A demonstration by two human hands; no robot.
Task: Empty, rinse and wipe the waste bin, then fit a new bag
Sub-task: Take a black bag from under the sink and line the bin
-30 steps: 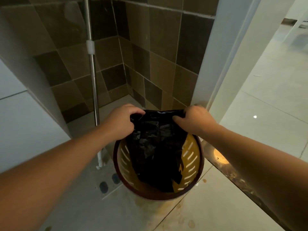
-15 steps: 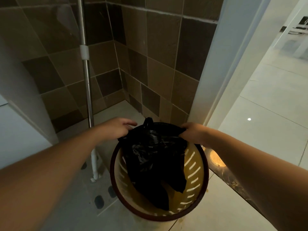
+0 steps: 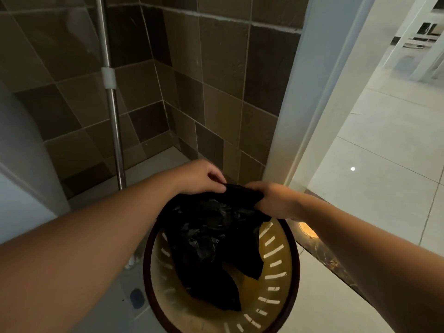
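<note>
Two hands at the far rim of a slotted yellow bin (image 3: 276, 263) on the floor. Far left, a metal pole (image 3: 115, 131). Left hand (image 3: 200, 177) and right hand (image 3: 274, 200), fingers pinched, grasp a black bag (image 3: 211, 236) hanging into the bin.

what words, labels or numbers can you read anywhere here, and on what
None: no text shows on the black bag, the yellow bin, the metal pole, the wall tiles or the floor.
</note>
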